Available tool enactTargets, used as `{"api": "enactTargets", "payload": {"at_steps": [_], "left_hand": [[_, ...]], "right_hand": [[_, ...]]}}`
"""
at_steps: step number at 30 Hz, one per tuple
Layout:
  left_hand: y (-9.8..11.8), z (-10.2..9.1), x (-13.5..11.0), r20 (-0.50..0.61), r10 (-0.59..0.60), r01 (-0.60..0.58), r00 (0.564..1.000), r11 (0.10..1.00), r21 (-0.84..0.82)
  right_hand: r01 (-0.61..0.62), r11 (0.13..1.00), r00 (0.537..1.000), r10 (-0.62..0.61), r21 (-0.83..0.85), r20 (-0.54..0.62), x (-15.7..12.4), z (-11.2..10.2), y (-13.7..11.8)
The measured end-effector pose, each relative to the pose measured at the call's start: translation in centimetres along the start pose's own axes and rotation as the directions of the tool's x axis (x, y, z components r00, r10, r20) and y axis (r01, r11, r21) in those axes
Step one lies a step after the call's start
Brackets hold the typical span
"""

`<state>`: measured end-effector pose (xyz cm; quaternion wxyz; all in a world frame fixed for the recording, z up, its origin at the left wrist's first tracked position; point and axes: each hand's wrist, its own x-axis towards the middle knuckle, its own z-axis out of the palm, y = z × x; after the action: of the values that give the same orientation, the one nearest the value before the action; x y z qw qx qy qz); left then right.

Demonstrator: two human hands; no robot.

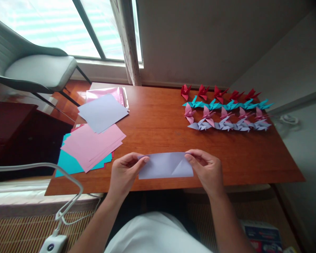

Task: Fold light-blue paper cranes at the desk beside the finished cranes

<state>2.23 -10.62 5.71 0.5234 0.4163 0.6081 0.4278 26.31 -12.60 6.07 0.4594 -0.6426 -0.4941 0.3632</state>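
Observation:
A lavender sheet of origami paper (165,167), folded into a long rectangle, is stretched between my hands near the table's front edge. A diagonal crease shows on its right part. My left hand (125,172) pinches the upper left corner between thumb and fingers. At the upper right corner, my right hand (206,168) pinches the paper the same way. Beyond the right hand stand rows of folded paper cranes: red cranes (220,94) at the back, then turquoise cranes (214,104), pink cranes (207,115) and lavender cranes (225,124) in front.
On the wooden table (152,123), loose lavender paper (102,111) overlaps a pink plastic packet (105,94). Nearer lie pink sheets (92,144) over turquoise sheets (71,165). A white cable (68,175) and power strip (53,244) are at lower left. A chair (39,70) stands by the window.

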Motion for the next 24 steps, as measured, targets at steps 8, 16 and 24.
{"api": "enactTargets", "payload": {"at_steps": [8, 16, 24], "left_hand": [[0.2, 0.0, -0.1, -0.002, 0.014, -0.014, 1.0, 0.999, 0.035], [0.8, -0.5, 0.1, 0.035, 0.156, -0.159, 0.987, 0.975, 0.154], [0.7, -0.5, 0.3, 0.08, 0.15, -0.16, 0.985, 0.977, 0.139]], "right_hand": [[0.012, 1.0, 1.0, -0.013, -0.023, -0.005, 0.0, 0.0, 0.0], [-0.016, 0.997, 0.998, 0.02, -0.076, 0.059, 0.2, -0.5, -0.9], [-0.042, 0.999, 0.995, 0.044, -0.021, 0.086, 0.6, -0.8, 0.3]]}}
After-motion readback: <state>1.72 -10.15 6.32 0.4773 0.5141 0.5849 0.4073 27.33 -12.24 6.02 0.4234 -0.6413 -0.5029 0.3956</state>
